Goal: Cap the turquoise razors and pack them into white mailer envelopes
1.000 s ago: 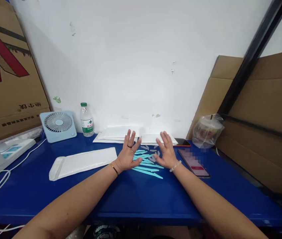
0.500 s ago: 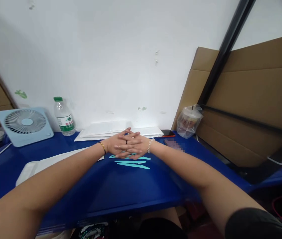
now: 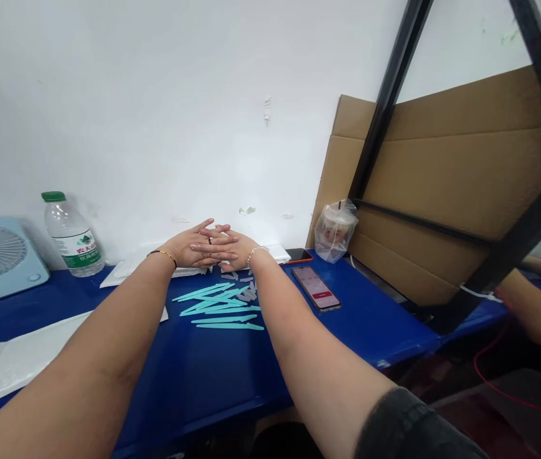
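In the head view, my left hand and my right hand meet over the back of the blue table. Their fingers are outstretched and interlaced, with no object visible between them. The left wrist has a dark and gold bracelet, the right a beaded one. Just below the hands, several turquoise strips lie in a loose, crossed pile. Small grey pieces are beside the strips, partly hidden by my right arm. White flat packets lie behind the hands against the wall.
A blue fan and a water bottle stand left, near a white packet. On the right are a lit phone, an orange-edged phone, a bagged cup, cardboard, a black frame and another person's arm.
The view has turned right, so the fan and bottle sit farther left. My hands, still interlaced, uncover more of the strips and the grey pieces. Another person's arm now shows at the right.
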Demonstrator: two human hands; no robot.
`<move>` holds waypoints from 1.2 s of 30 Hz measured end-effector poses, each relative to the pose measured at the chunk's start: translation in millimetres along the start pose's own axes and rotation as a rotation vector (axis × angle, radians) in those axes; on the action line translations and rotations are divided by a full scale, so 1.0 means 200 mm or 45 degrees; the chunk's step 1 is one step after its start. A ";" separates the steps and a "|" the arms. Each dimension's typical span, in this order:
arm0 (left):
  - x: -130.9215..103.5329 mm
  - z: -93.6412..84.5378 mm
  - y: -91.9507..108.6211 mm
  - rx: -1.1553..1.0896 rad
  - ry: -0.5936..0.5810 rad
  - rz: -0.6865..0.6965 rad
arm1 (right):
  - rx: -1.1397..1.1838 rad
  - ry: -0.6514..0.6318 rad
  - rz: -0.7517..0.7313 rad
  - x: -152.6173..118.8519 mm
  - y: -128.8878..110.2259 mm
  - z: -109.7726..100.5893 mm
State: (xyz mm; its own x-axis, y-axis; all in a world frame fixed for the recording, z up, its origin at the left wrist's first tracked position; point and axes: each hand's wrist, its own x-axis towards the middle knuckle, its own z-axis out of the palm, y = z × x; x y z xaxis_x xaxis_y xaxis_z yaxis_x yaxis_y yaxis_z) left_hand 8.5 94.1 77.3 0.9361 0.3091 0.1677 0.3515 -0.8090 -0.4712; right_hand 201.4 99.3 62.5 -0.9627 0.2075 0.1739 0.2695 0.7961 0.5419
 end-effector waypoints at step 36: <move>-0.18 0.12 0.69 -0.844 -0.030 -0.842 | 0.730 -0.062 0.812 -0.49 -0.40 0.14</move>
State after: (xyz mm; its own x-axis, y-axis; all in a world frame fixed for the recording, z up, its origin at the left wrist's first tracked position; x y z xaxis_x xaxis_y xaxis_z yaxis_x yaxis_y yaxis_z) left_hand 23.3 -16.6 -15.0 0.5464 0.8123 0.2040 0.7531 -0.5831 0.3048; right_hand 274.5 31.9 -20.8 -0.6351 0.7269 0.2614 0.7175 0.6804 -0.1490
